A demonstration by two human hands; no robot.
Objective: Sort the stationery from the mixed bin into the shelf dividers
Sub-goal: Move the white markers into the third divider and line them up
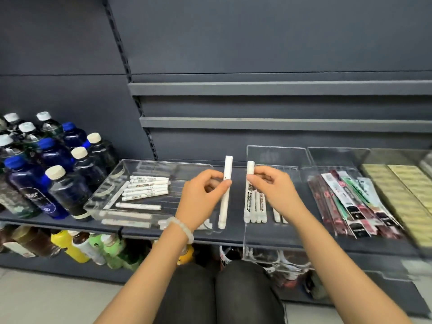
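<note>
White markers (225, 190) upright, one pinched in each hand.

dark grey shelving (280, 87), back panel (257, 33), pale floor (35, 300)

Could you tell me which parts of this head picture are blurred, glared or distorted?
Head view: the shelf rails bow from wide-angle distortion; the clear bin shows pale glare; the packets at right smear with blur; the marker in the left hand is fairly sharp.
</note>
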